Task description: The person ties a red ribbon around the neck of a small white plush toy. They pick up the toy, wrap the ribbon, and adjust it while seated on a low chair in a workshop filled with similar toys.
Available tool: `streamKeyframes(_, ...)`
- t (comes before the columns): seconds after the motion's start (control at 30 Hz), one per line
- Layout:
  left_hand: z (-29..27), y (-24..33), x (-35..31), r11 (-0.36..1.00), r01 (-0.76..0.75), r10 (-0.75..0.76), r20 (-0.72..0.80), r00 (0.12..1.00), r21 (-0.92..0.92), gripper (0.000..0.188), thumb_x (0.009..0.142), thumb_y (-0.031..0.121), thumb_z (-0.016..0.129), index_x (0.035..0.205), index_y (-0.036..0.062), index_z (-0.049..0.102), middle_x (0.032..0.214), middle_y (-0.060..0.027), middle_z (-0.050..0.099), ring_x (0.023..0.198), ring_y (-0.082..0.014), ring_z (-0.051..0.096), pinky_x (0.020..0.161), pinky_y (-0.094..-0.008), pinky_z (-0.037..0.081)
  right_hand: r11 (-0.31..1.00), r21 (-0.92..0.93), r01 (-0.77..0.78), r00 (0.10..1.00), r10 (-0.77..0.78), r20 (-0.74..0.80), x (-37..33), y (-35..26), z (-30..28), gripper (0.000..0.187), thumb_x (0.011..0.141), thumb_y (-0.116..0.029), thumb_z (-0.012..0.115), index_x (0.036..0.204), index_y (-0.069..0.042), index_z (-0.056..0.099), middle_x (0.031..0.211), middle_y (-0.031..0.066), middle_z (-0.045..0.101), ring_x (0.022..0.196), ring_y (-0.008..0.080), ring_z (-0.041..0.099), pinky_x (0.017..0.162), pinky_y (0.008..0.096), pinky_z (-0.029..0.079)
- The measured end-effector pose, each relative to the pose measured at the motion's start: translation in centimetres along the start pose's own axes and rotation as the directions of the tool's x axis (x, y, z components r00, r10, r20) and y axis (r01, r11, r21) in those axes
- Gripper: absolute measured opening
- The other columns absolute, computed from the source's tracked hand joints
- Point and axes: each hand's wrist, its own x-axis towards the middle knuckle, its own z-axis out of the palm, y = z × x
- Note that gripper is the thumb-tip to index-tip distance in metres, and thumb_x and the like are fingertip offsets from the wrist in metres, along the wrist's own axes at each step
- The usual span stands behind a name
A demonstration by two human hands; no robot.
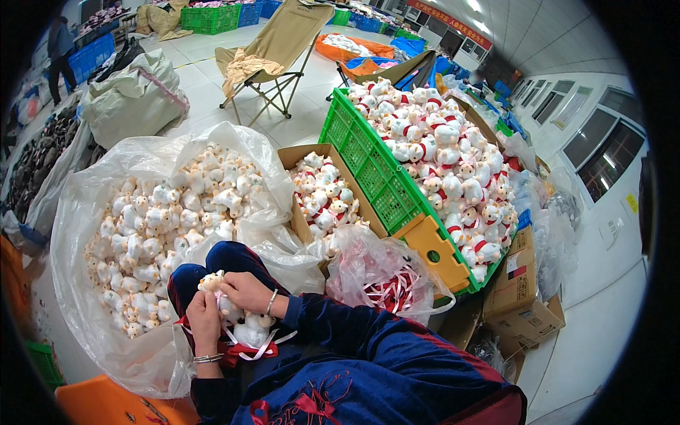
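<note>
A small white plush toy [228, 310] with a pale orange-topped head is held upright over my lap. My left hand [205, 323] grips it from one side, and my right hand [248, 292] pinches at its neck, where a bit of pale pink ribbon shows. The fingertips partly cover the neck. Below my right hand, a second white plush toy [253, 331] lies on my lap. White and red ribbons [263, 350] are spread beside it, over my dark blue clothing.
A large clear plastic bag [78, 234] full of plush toys lies at left. Ahead are a cardboard box [363, 203] of toys with red ribbons and a heaped green crate [365, 159]. A bag of ribbons [354, 258] sits to my right. Beyond stands a folding chair [283, 39].
</note>
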Motion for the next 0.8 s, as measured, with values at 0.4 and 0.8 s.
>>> streamKeyframes(0.4, 0.1, 1.4, -0.3, 1.0, 0.001, -0.001, -0.008, 1.0, 0.016, 0.035, 0.102, 0.022, 0.053, 0.073, 0.0025, 0.057, 0.059, 0.0022, 0.052, 0.049, -0.0051, 0.046, 0.046, -0.0253, 0.037, 0.988, 0.081, -0.134, 0.988, 0.128, 0.083, 0.0, 1.0, 0.1, 0.022, 0.093, -0.016, 0.065, 0.078, -0.002, 0.057, 0.071, 0.0061, 0.059, 0.065, 0.0112, 0.052, 0.059, 0.0304, 0.045)
streamKeyframes(0.8, 0.4, 0.0, -0.4, 0.991, -0.089, 0.096, -0.07, 0.993, 0.102, 0.034, 0.101, 0.019, 0.054, 0.074, -0.0015, 0.056, 0.06, -0.0011, 0.052, 0.055, -0.0076, 0.046, 0.05, -0.0291, 0.038, 0.964, 0.157, -0.215, 0.976, 0.217, 0.004, -0.3, 0.5, 0.7, 0.026, 0.098, -0.02, 0.058, 0.08, -0.001, 0.057, 0.065, 0.0052, 0.058, 0.056, 0.0117, 0.054, 0.052, 0.0314, 0.044)
